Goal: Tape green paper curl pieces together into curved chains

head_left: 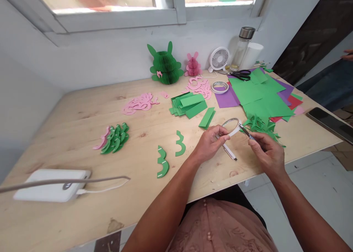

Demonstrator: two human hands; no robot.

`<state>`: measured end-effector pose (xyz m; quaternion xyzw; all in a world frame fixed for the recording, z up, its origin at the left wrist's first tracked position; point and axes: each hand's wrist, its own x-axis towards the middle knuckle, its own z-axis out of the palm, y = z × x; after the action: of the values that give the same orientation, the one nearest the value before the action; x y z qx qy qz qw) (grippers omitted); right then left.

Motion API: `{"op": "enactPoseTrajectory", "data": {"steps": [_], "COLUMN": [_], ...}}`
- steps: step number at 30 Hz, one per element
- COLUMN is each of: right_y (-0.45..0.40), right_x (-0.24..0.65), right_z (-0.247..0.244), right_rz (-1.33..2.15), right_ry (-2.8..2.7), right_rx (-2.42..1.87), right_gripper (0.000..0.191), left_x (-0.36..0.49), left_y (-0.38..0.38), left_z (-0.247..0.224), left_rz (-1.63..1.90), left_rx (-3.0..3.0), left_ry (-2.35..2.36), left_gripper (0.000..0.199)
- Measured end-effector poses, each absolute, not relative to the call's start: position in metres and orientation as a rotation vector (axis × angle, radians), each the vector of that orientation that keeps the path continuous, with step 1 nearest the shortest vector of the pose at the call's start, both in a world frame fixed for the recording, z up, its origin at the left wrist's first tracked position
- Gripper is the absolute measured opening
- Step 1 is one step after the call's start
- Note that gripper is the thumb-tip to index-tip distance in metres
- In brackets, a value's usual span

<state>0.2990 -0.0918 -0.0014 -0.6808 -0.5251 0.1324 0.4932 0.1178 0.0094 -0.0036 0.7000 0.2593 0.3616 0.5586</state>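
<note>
My left hand is closed on a thin roll of white tape, held upright just above the table. In my right hand is a pair of small scissors, its handles mostly covered by my fingers. The blade tips touch the white tape end at the roll's right side. A white pen lies under my left hand. Left of that hand are a green scalloped paper cutout and another green cutout with short white strips on it.
Folded green paper pieces, pink cutouts and another tape roll lie farther back. Green sheets, black scissors and a phone are right. Stacked green cutouts and a power bank are left.
</note>
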Motion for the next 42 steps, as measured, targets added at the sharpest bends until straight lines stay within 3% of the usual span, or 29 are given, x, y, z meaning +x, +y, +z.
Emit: {"op": "enactPoseTrajectory", "data": {"steps": [29,42], "right_y": [-0.0975,-0.1016], "right_x": [0.2986,0.3006], "right_z": [-0.0015,0.0071], "right_rz": [0.080,-0.103], "right_ry": [-1.386,-1.457], "right_rx": [-1.718,-1.841], "right_gripper": [0.019,0.027], "left_x": [0.1178,0.1207], "left_y": [0.0097,0.0081], "left_z": [-0.0043,-0.0009], "left_rz": [0.852,0.836], "left_rx": [1.691,1.799], "left_ry": [0.621,0.739], "left_gripper": [0.011,0.007]}}
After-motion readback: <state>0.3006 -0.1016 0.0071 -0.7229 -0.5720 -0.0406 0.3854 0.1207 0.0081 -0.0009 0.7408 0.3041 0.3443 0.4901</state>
